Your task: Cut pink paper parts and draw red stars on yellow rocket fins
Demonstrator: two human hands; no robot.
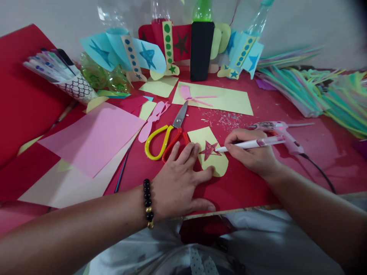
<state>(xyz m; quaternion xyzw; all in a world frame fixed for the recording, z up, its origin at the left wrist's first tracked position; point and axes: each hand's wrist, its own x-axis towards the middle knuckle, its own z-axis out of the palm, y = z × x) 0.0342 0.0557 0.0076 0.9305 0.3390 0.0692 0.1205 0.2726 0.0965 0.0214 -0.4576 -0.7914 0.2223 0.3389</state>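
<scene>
My left hand (183, 179) lies flat with fingers spread, pressing the left edge of a small yellow paper piece (210, 147) on the red table cover (243, 183). A red star (209, 150) is drawn on that paper. My right hand (252, 154) is closed around a white and pink marker (254, 143), whose tip touches the star's right side. A black bead bracelet (148, 202) circles my left wrist.
Yellow and red scissors (166, 139) lie just left of the paper. A pink glue gun (279, 131) with a cable sits behind my right hand. Pink paper (94, 137), yellow sheets (226, 99), decorated bottles (169, 46), a marker cup (76, 88) and stacked coloured sheets (321, 95) surround the area.
</scene>
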